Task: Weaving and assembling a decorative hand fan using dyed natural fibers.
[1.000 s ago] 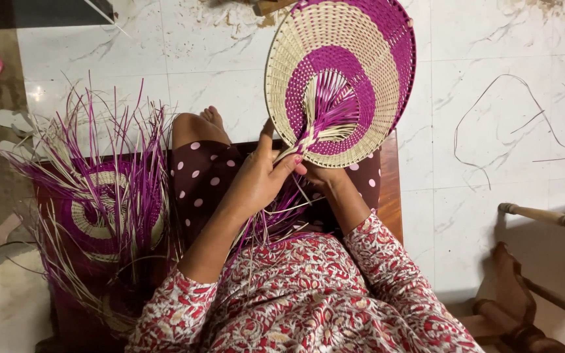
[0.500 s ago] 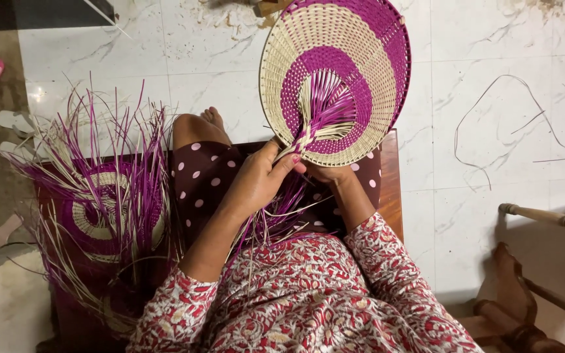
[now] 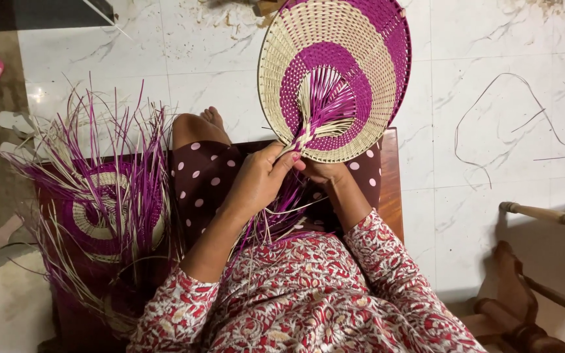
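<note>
Left hand (image 3: 259,180) and right hand (image 3: 322,171) meet, fingers pinched

A woven fan (image 3: 335,72) stands upright above the person's lap, its base held between the left hand (image 3: 259,180) and the right hand (image 3: 322,173), which touch each other. Loose strands (image 3: 276,216) hang below the hands onto the lap. To the left lies an unfinished fan (image 3: 109,209) on a wooden seat (image 3: 390,189). Sandals (image 3: 14,121) lie further left on the floor (image 3: 492,196); a wooden chair (image 3: 531,294) stands at the right.
</note>
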